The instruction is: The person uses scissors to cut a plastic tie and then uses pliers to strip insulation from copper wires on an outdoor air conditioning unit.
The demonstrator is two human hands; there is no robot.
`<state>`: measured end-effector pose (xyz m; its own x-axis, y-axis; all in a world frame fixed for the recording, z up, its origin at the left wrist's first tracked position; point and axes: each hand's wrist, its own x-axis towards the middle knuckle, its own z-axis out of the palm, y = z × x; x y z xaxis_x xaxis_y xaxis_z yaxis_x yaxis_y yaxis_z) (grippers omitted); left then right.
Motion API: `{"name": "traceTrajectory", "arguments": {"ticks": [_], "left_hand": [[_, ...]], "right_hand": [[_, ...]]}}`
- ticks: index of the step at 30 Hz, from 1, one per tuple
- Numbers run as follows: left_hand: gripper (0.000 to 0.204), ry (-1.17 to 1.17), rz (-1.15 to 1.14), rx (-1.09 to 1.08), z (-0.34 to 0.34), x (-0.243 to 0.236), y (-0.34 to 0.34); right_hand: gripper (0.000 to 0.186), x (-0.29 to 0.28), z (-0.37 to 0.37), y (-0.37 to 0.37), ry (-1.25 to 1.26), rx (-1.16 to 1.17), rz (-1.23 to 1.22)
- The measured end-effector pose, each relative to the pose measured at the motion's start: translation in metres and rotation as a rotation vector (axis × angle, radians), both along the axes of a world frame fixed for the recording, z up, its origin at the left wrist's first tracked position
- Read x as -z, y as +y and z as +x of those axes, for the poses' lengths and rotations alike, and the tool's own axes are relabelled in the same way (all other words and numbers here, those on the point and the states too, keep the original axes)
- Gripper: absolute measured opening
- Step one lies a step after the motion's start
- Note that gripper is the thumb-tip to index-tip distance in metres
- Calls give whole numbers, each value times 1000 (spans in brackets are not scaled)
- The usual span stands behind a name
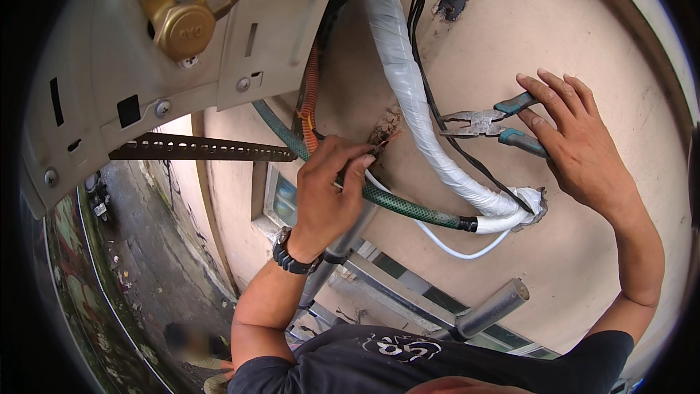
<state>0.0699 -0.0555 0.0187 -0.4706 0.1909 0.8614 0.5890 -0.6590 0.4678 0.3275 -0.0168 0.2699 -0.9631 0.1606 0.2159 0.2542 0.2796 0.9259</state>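
Between the thumb and forefinger of my left hand [328, 188] is a thin electrical wire [384, 144], with fine reddish strands fanning out at its tip. Most of the wire is hidden behind the fingers. My right hand [585, 147] grips the teal-and-black handles of a pair of pliers [483, 123]. The jaws are spread apart and point left, in front of thin black cables [421, 66], with nothing seen between them. A white-wrapped pipe bundle [408, 91] runs between the hands down to a wall hole. Just below my left fingers passes a green braided hose [408, 206], joined to a white tube.
At upper left juts a beige metal unit [219, 66] with a brass valve [186, 29] and copper pipe. A perforated bracket [204, 147] extends beneath it. Metal tubes [499, 306] lie below my hands. Far below at left are a lane [146, 226] and another person [197, 346].
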Motion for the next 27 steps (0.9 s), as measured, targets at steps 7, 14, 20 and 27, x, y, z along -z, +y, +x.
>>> {"name": "traceTrajectory", "arguments": {"ticks": [7, 14, 20, 27], "left_hand": [[11, -112, -3, 142, 8, -6, -6], [13, -84, -11, 163, 6, -1, 0], [10, -108, -16, 90, 8, 0, 2], [10, -88, -28, 44, 8, -1, 1]], "right_hand": [[35, 13, -22, 10, -6, -101, 56], [48, 14, -32, 19, -78, -141, -129], [47, 12, -38, 15, -72, -156, -214], [33, 9, -38, 15, -93, -215, -201]]}}
